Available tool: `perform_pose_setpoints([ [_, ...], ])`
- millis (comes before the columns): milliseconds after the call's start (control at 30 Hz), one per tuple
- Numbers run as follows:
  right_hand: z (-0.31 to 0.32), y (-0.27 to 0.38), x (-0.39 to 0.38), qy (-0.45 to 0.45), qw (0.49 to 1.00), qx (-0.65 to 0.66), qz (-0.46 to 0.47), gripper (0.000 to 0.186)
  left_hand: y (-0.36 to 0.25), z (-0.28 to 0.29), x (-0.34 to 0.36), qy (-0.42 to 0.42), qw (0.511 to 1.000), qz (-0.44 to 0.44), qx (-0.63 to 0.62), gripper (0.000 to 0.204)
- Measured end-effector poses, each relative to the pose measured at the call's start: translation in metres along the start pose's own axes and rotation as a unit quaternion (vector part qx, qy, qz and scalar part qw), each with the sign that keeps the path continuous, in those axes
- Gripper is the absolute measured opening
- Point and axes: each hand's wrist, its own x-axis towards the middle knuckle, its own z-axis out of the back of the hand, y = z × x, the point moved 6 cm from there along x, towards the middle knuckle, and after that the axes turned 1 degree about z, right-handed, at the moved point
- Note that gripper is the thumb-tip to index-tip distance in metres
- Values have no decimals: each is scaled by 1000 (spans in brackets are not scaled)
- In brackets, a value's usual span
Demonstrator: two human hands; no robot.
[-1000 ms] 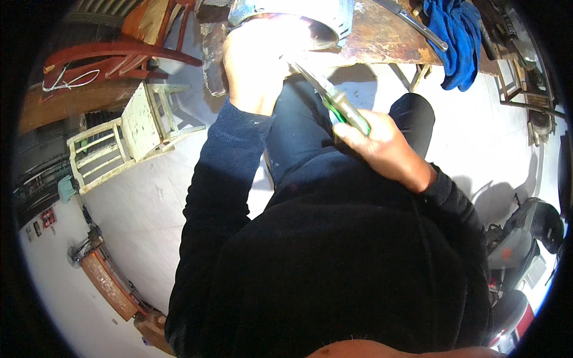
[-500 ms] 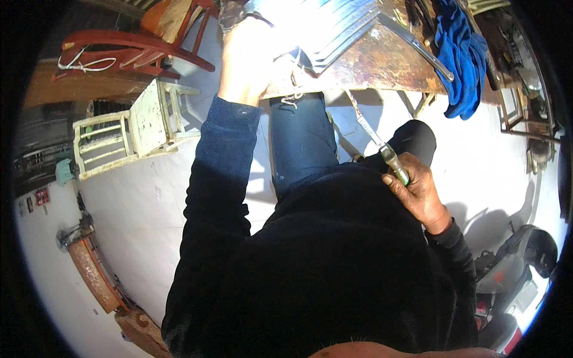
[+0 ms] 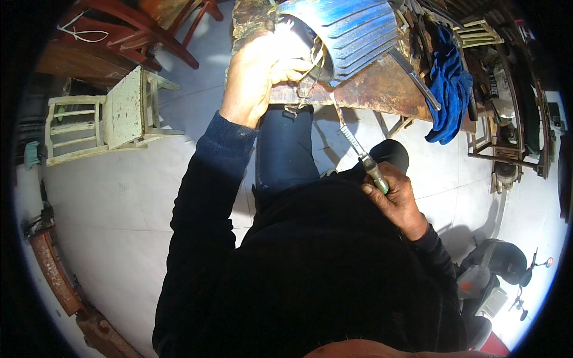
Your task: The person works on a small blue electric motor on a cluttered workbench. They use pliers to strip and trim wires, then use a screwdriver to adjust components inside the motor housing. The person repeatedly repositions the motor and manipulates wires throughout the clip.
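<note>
A blue, ribbed motor housing point(image 3: 361, 42) lies on its side on the worn wooden table point(image 3: 382, 89), its open end toward my left hand. Thin wires point(image 3: 318, 56) come out of that opening and dangle over the table edge. At the opening, my left hand point(image 3: 259, 74) has its fingers closed about the wires; strong glare washes out part of it. Lower right, above my lap, my right hand point(image 3: 397, 200) grips a soldering-iron-like tool point(image 3: 374, 172) by its greenish handle. Its ridged metal shaft and thin brownish tip point up toward the table edge.
A long grey metal bar point(image 3: 416, 80) lies beside the housing. A blue cloth point(image 3: 449, 89) hangs off the table's right side. Left stand a pale green wooden chair point(image 3: 125, 110) and a red-brown chair point(image 3: 128, 27). A scooter point(image 3: 492, 268) stands lower right.
The view has shifted, so the housing shows more fully and with less glare. My left hand stays at its open end, and my right hand still grips the tool.
</note>
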Motion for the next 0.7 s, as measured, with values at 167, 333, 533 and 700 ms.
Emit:
perform_pose_setpoints([
  [167,-6,9,8,8,1000,-8,13,22,-2,2,-7,-7,1000,3,30,27],
  [333,-9,11,10,22,1000,-2,-8,22,-1,3,-11,2,998,25,57,34],
  [533,-6,10,8,27,1000,-14,-7,23,-11,7,-5,-62,994,-41,85,34],
  [700,-4,8,5,23,1000,-2,-8,24,-9,5,11,-59,993,-17,103,33],
])
